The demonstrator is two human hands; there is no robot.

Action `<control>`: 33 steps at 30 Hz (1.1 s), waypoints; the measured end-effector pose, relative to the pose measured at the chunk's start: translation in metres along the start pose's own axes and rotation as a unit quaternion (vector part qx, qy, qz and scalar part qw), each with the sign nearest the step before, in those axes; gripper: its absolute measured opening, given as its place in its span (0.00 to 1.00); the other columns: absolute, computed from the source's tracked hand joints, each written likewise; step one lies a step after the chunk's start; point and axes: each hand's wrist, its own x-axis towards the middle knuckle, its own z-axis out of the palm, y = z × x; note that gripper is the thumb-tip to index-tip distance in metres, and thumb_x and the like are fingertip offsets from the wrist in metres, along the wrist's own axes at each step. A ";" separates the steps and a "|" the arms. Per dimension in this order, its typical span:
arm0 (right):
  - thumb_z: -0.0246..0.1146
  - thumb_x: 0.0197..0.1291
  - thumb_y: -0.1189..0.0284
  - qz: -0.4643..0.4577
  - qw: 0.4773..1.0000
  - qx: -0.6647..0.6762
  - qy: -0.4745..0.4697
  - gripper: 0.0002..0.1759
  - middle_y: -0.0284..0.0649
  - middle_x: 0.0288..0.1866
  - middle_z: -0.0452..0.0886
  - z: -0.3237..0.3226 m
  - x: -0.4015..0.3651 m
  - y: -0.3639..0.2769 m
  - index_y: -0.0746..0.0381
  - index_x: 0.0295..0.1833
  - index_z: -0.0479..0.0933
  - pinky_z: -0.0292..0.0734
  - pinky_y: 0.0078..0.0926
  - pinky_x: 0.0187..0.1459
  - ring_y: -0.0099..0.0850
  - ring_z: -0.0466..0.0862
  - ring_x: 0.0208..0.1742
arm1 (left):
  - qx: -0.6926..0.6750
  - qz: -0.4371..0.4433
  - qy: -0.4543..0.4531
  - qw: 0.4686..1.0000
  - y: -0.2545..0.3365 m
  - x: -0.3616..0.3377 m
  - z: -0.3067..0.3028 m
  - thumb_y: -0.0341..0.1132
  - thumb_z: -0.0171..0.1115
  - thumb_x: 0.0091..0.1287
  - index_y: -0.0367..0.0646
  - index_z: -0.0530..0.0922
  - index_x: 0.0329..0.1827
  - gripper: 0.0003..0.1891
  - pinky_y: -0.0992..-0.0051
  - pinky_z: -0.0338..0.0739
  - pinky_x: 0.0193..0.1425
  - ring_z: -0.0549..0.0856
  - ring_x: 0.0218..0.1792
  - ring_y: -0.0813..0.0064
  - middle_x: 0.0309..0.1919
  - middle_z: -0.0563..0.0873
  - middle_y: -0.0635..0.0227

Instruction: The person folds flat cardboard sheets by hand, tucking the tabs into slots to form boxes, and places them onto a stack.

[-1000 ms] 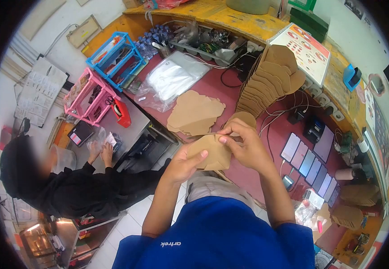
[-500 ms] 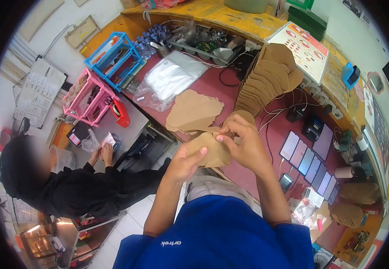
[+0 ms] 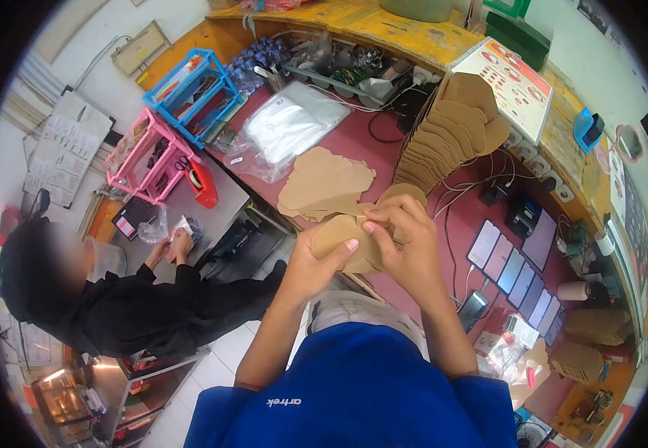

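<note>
1. Brown kraft-paper carton blank [image 3: 335, 237], partly folded, is held in the air over the near edge of the maroon bench [image 3: 369, 142], just in front of the person's chest.
2. Left hand [image 3: 310, 267]: the fingers are closed on the blank from below and behind, with the thumb pressed flat on its facing panel.
3. Right hand [image 3: 407, 250]: the fingers are closed in a pinch on the blank's upper right edge, where a flap meets the panel.
4. Pile of flat blanks [image 3: 325, 183] lies on the bench just beyond the hands. A leaning row of nested folded cartons [image 3: 451, 127] stands to its right.
5. Clear bag of white goods [image 3: 290, 128] lies behind the pile. A blue basket [image 3: 189, 93] and a pink basket [image 3: 145, 157] stand at the bench's left end.
6. Row of phones [image 3: 514, 278] lies face up on the bench, to the right of the right hand.
7. Co-worker in black sleeves [image 3: 137, 313], at lower left, has both hands on a small clear bag [image 3: 161, 228], well apart from the blank.
</note>
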 end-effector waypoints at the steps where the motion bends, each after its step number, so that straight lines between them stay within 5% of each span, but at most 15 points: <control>1: 0.73 0.59 0.78 -0.001 1.000 0.001 0.001 0.08 0.42 0.43 0.81 0.001 0.000 -0.001 0.64 0.45 0.86 0.75 0.37 0.47 0.44 0.80 0.46 | -0.016 0.008 -0.002 1.000 0.000 0.001 0.000 0.27 0.70 0.71 0.34 0.83 0.60 0.16 0.77 0.79 0.56 0.85 0.49 0.82 0.49 0.89 0.68; 11: 0.73 0.57 0.80 -0.084 0.990 -0.086 0.080 0.10 0.44 0.46 0.81 0.013 -0.010 -0.003 0.64 0.46 0.85 0.77 0.40 0.51 0.45 0.80 0.49 | 0.018 0.044 -0.011 0.999 -0.001 0.002 -0.013 0.28 0.70 0.72 0.34 0.82 0.61 0.16 0.75 0.80 0.58 0.86 0.50 0.80 0.50 0.89 0.67; 13: 0.73 0.55 0.80 -0.105 0.987 -0.075 0.090 0.11 0.44 0.46 0.81 0.008 -0.013 0.002 0.63 0.46 0.85 0.78 0.40 0.52 0.45 0.81 0.50 | 0.057 0.076 -0.146 0.985 0.009 -0.001 -0.029 0.29 0.73 0.69 0.34 0.82 0.62 0.20 0.72 0.79 0.62 0.85 0.53 0.77 0.54 0.89 0.65; 16: 0.73 0.45 0.82 -0.242 0.962 -0.105 0.075 0.21 0.42 0.48 0.81 0.005 -0.026 -0.002 0.61 0.49 0.88 0.81 0.44 0.59 0.45 0.81 0.53 | 0.087 0.170 -0.190 0.963 0.020 -0.001 -0.041 0.30 0.76 0.66 0.36 0.83 0.62 0.22 0.69 0.78 0.64 0.86 0.56 0.72 0.57 0.88 0.62; 19: 0.74 0.43 0.82 -0.280 0.954 -0.087 0.058 0.23 0.42 0.49 0.81 0.010 -0.034 0.004 0.60 0.51 0.89 0.82 0.49 0.62 0.46 0.80 0.54 | 0.253 0.243 -0.115 0.929 0.045 -0.006 -0.021 0.30 0.78 0.63 0.40 0.87 0.57 0.19 0.66 0.79 0.63 0.88 0.56 0.64 0.53 0.90 0.60; 23: 0.76 0.44 0.81 -0.294 0.948 -0.092 0.085 0.22 0.42 0.49 0.81 0.016 -0.042 0.015 0.60 0.50 0.89 0.82 0.51 0.63 0.45 0.80 0.55 | 0.380 0.211 -0.064 0.898 0.041 -0.020 -0.019 0.31 0.77 0.61 0.41 0.89 0.52 0.15 0.62 0.79 0.64 0.88 0.60 0.60 0.52 0.91 0.58; 26: 0.79 0.44 0.77 -0.267 0.961 -0.047 0.049 0.24 0.44 0.54 0.79 0.018 -0.054 0.030 0.58 0.52 0.88 0.80 0.50 0.66 0.45 0.78 0.58 | 0.477 0.271 -0.044 0.835 0.040 -0.023 -0.018 0.28 0.75 0.57 0.43 0.91 0.45 0.12 0.59 0.79 0.64 0.89 0.54 0.58 0.45 0.92 0.61; 28: 0.81 0.44 0.75 -0.165 0.986 0.003 -0.018 0.38 0.49 0.65 0.75 0.017 -0.058 0.036 0.56 0.66 0.80 0.73 0.53 0.72 0.53 0.74 0.66 | 0.608 0.311 -0.105 0.723 0.038 -0.019 -0.020 0.30 0.74 0.54 0.45 0.90 0.43 0.12 0.58 0.76 0.68 0.89 0.50 0.62 0.42 0.92 0.65; 29: 0.81 0.44 0.75 -0.164 0.986 0.004 -0.020 0.38 0.49 0.65 0.75 0.011 -0.054 0.035 0.56 0.66 0.80 0.73 0.53 0.72 0.53 0.74 0.66 | 0.608 0.309 -0.104 0.724 0.037 -0.018 -0.019 0.30 0.74 0.54 0.45 0.90 0.43 0.12 0.58 0.76 0.68 0.89 0.50 0.62 0.42 0.92 0.65; 31: 0.81 0.42 0.73 -0.115 0.991 0.020 -0.067 0.54 0.53 0.75 0.67 -0.005 -0.038 0.031 0.56 0.79 0.65 0.64 0.52 0.77 0.58 0.67 0.76 | 0.651 0.374 -0.161 0.641 0.032 -0.017 -0.011 0.37 0.70 0.53 0.46 0.89 0.38 0.11 0.57 0.72 0.72 0.88 0.45 0.69 0.33 0.89 0.69; 33: 0.80 0.42 0.73 -0.073 0.987 0.036 -0.136 0.58 0.53 0.76 0.66 -0.011 -0.033 0.034 0.57 0.81 0.60 0.62 0.51 0.78 0.57 0.65 0.78 | 0.677 0.350 -0.196 0.617 0.034 -0.021 -0.004 0.38 0.71 0.55 0.45 0.89 0.43 0.14 0.55 0.70 0.74 0.87 0.50 0.68 0.38 0.90 0.68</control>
